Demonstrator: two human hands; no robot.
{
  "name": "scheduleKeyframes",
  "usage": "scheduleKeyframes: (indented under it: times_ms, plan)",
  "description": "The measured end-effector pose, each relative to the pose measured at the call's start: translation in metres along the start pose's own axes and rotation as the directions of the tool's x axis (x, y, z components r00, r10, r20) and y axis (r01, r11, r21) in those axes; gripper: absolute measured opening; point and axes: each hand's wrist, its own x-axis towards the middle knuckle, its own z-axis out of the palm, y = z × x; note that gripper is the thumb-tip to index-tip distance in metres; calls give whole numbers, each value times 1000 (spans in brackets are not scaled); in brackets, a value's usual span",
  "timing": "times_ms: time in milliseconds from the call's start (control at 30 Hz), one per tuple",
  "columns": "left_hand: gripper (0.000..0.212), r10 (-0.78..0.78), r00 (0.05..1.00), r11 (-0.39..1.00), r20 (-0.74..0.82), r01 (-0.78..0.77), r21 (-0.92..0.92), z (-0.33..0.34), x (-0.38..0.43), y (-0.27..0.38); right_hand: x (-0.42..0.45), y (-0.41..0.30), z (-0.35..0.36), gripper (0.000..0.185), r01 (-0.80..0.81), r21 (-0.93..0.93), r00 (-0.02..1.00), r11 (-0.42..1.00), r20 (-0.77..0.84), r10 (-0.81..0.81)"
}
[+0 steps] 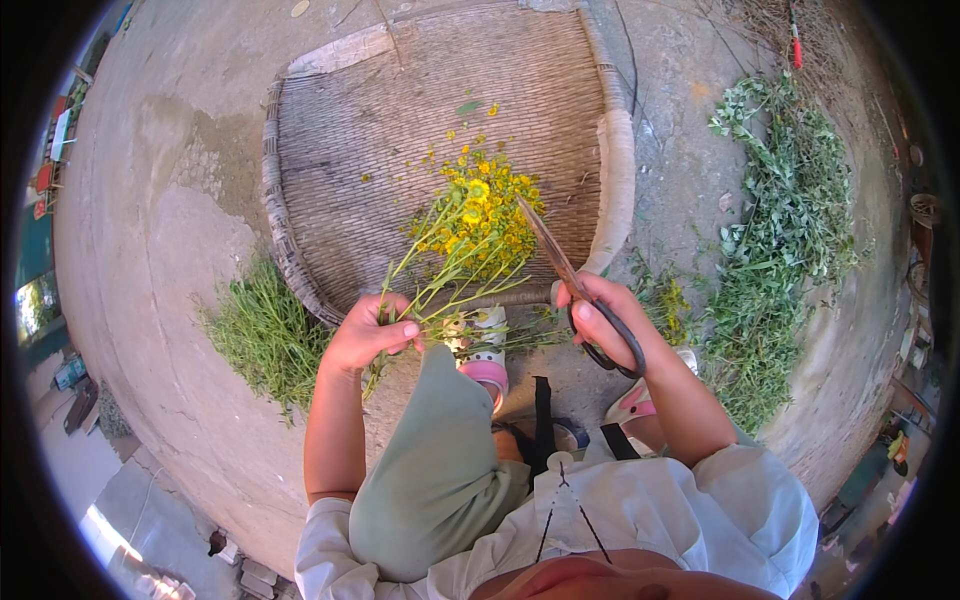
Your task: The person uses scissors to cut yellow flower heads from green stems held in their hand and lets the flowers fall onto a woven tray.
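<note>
My left hand point(375, 330) pinches a bunch of green flower stems point(439, 281) whose yellow blooms point(475, 201) reach over the woven basket tray. In my right hand point(611, 315) is a pair of rusty scissors point(562, 259), its dark looped handles in the palm and the blades pointing up and left, their tips close together. The blades lie just right of the stems. Cut yellow flower heads point(499, 240) are heaped in the lower middle of the woven tray point(337, 150), partly behind the held blooms. A few single heads are scattered around the heap.
Bare green stems point(262, 334) are piled on the concrete floor point(172, 247) left of the tray. A long heap of leafy plants point(787, 202) lies to the right, with some yellow flowers point(670, 304) nearer the tray. A red-handled tool point(796, 49) is at the upper right.
</note>
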Motion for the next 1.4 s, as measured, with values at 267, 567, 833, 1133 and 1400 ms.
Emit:
scheduleKeyframes:
  times_ms: [267,567,833,1133,1400]
  plan:
    - [17,37,995,991,91,-25,-132,-5,-6,0,-6,16,-2,72,-49,106,968,993,251,21]
    - [18,15,992,994,128,0,-112,-1,-6,3,-1,33,26,84,-281,554,784,784,604,-145]
    - [16,-16,989,994,149,31,-101,-2,-5,2,3,26,29,86,-246,557,815,793,562,-141]
    - [16,-7,988,992,155,26,-124,-5,-4,-2,0,23,29,81,-181,479,865,859,492,-93]
    - [17,-38,985,996,166,51,-75,-3,-3,0,1,22,31,67,-85,410,902,908,419,-105]
